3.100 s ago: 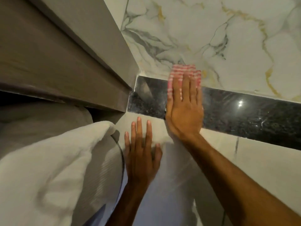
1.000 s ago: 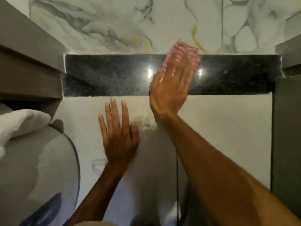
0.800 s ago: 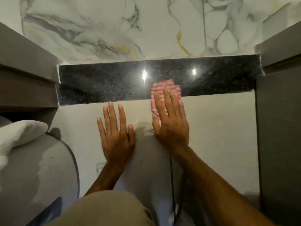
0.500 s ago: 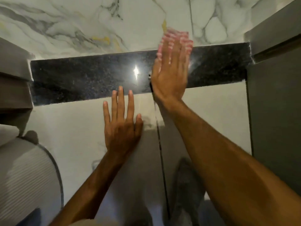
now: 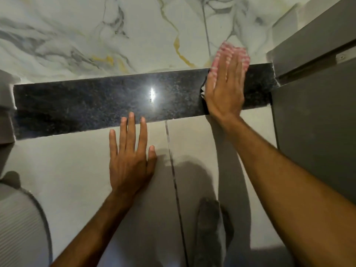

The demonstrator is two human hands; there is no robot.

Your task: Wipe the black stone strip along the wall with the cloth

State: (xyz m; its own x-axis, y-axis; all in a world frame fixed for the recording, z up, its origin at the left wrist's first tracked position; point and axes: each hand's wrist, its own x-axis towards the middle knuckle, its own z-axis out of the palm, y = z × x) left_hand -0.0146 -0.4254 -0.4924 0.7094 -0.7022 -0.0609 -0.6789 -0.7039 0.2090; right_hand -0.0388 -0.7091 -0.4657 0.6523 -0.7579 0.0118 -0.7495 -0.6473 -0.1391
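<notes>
While my right hand (image 5: 224, 89) presses flat on the pink striped cloth (image 5: 232, 54) at the black stone strip's (image 5: 96, 105) right end, its grip released, my left hand (image 5: 131, 157) rests spread on the pale floor tile (image 5: 57, 170), 3 fingertips touching the strip.

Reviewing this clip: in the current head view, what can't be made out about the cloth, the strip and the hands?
- Cloth: mostly hidden under the flat right hand; its visible edge is motion-blurred, so its folds are unclear.
- Black stone strip: the part beneath the right hand is covered, and a light glare masks a spot near its middle.
- Left hand: fingertips overlap the strip's lower edge; contact pressure cannot be judged.
</notes>
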